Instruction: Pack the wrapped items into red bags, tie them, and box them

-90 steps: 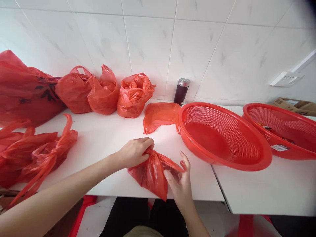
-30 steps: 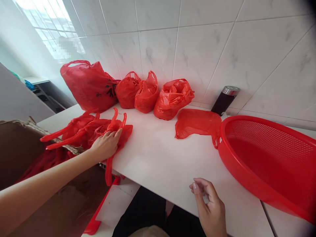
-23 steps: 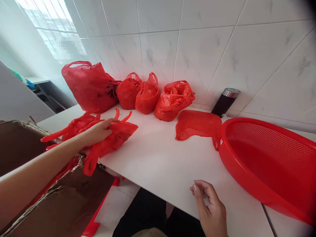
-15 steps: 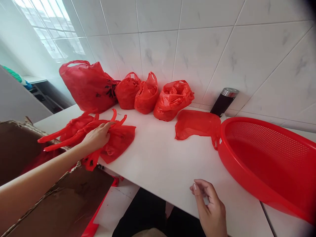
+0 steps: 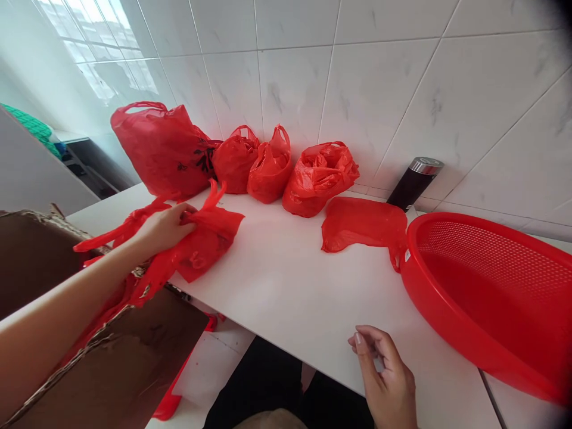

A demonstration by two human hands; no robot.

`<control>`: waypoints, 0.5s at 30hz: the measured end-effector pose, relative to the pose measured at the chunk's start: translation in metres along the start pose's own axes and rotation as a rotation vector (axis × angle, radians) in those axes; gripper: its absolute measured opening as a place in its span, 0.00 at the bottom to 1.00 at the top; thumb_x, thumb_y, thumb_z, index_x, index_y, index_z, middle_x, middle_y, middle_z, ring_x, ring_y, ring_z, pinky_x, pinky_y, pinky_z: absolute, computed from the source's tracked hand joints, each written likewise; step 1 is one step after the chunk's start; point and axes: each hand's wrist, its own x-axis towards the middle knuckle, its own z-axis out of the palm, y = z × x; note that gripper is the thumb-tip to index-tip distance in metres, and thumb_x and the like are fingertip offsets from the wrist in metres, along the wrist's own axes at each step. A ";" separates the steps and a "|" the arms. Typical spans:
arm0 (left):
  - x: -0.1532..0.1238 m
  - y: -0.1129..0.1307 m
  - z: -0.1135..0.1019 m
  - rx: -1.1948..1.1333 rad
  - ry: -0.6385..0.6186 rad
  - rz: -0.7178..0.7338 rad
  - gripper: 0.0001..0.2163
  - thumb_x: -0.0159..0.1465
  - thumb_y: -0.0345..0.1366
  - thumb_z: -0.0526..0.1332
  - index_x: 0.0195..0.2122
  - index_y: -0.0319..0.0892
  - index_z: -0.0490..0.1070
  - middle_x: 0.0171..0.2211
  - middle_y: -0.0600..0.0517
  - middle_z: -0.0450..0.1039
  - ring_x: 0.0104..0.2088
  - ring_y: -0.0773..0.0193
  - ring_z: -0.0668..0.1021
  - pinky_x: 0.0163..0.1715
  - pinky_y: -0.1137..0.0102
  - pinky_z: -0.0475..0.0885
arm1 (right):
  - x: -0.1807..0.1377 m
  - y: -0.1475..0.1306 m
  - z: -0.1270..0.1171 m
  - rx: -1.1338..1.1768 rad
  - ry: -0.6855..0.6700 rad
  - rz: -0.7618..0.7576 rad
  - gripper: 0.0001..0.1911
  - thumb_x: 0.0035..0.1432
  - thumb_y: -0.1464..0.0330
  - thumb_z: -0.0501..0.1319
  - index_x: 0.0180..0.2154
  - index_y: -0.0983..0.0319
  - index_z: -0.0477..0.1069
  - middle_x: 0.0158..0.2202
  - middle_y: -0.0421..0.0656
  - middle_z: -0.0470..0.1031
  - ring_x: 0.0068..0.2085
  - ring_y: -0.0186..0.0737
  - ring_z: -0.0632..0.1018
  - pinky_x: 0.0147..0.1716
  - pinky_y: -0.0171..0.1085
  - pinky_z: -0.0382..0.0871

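My left hand (image 5: pixel 166 227) is closed on a thin red plastic bag (image 5: pixel 206 238) at the left front of the white table. The bag's handle strips stick up beside the fingers, and part of it hangs over the table edge into the cardboard box. More crumpled red plastic (image 5: pixel 127 229) lies under and behind the wrist. My right hand (image 5: pixel 385 375) hovers or rests near the table's front edge, fingers loosely curled with the thumb tip close to the index finger. Nothing shows in it. A flat red bag (image 5: pixel 364 223) lies beyond it, near the wall.
Against the tiled wall stand a large red bag (image 5: pixel 161 152) and smaller filled red bags (image 5: pixel 319 179). A black flask (image 5: pixel 411 185) with a silver lid stands behind a red perforated basket (image 5: pixel 447 304) at right. An open cardboard box (image 5: pixel 147 357) is at lower left.
My left hand has drawn slightly back to the left, pulling the red bag with it. The view has shifted a little. My right hand keeps its pose.
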 end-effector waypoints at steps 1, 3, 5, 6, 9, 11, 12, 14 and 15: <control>0.001 -0.002 -0.003 -0.032 0.003 -0.005 0.20 0.59 0.42 0.54 0.52 0.42 0.64 0.42 0.47 0.75 0.41 0.53 0.76 0.43 0.62 0.69 | 0.000 0.000 0.000 -0.006 -0.002 0.002 0.15 0.62 0.55 0.55 0.40 0.58 0.71 0.33 0.42 0.79 0.34 0.37 0.81 0.32 0.29 0.75; 0.001 -0.004 -0.004 -0.113 -0.046 0.017 0.20 0.57 0.44 0.56 0.50 0.41 0.65 0.40 0.49 0.75 0.39 0.55 0.76 0.40 0.64 0.70 | 0.000 -0.001 0.000 -0.017 -0.003 0.008 0.16 0.62 0.54 0.55 0.40 0.58 0.71 0.33 0.42 0.79 0.34 0.37 0.81 0.33 0.29 0.75; -0.004 -0.002 0.003 -0.202 -0.120 0.064 0.22 0.56 0.47 0.58 0.49 0.42 0.66 0.39 0.51 0.76 0.37 0.57 0.77 0.38 0.67 0.71 | 0.000 -0.001 0.001 -0.032 0.001 0.021 0.16 0.62 0.53 0.55 0.39 0.58 0.71 0.33 0.41 0.79 0.34 0.37 0.81 0.34 0.28 0.75; -0.008 0.001 0.008 -0.242 -0.150 0.088 0.23 0.56 0.49 0.58 0.49 0.42 0.65 0.38 0.51 0.76 0.37 0.58 0.77 0.37 0.68 0.71 | 0.000 -0.001 0.001 -0.040 0.003 0.028 0.16 0.61 0.53 0.55 0.39 0.57 0.71 0.33 0.41 0.80 0.34 0.37 0.81 0.34 0.28 0.75; -0.024 0.016 0.026 -0.316 -0.222 0.145 0.26 0.56 0.51 0.60 0.52 0.43 0.65 0.37 0.52 0.77 0.36 0.56 0.78 0.37 0.66 0.72 | 0.000 0.001 0.001 -0.051 -0.006 0.050 0.17 0.61 0.52 0.55 0.39 0.57 0.72 0.33 0.41 0.80 0.35 0.37 0.81 0.34 0.27 0.75; -0.035 0.029 0.035 -0.362 -0.290 0.169 0.29 0.54 0.50 0.62 0.56 0.44 0.64 0.39 0.49 0.77 0.39 0.53 0.79 0.41 0.63 0.71 | 0.000 0.001 0.001 -0.061 -0.014 0.067 0.18 0.59 0.50 0.55 0.39 0.57 0.72 0.33 0.41 0.80 0.34 0.37 0.81 0.32 0.27 0.75; -0.040 0.035 0.038 -0.386 -0.319 0.174 0.31 0.52 0.48 0.64 0.57 0.45 0.63 0.42 0.48 0.77 0.42 0.50 0.78 0.44 0.61 0.70 | 0.000 0.000 0.001 -0.070 -0.015 0.085 0.19 0.59 0.49 0.55 0.39 0.57 0.72 0.33 0.41 0.80 0.34 0.38 0.81 0.32 0.28 0.75; -0.046 0.044 0.042 -0.433 -0.356 0.172 0.33 0.50 0.44 0.66 0.58 0.45 0.65 0.47 0.45 0.76 0.48 0.47 0.76 0.49 0.58 0.68 | 0.000 -0.003 0.001 -0.094 -0.008 0.135 0.21 0.58 0.47 0.55 0.39 0.56 0.72 0.33 0.40 0.81 0.34 0.39 0.81 0.30 0.28 0.74; -0.047 0.046 0.041 -0.457 -0.367 0.168 0.31 0.49 0.42 0.66 0.55 0.45 0.68 0.47 0.45 0.77 0.48 0.46 0.76 0.49 0.58 0.68 | 0.000 -0.006 0.001 -0.104 -0.002 0.162 0.21 0.58 0.47 0.54 0.39 0.55 0.72 0.33 0.40 0.81 0.34 0.39 0.81 0.30 0.29 0.74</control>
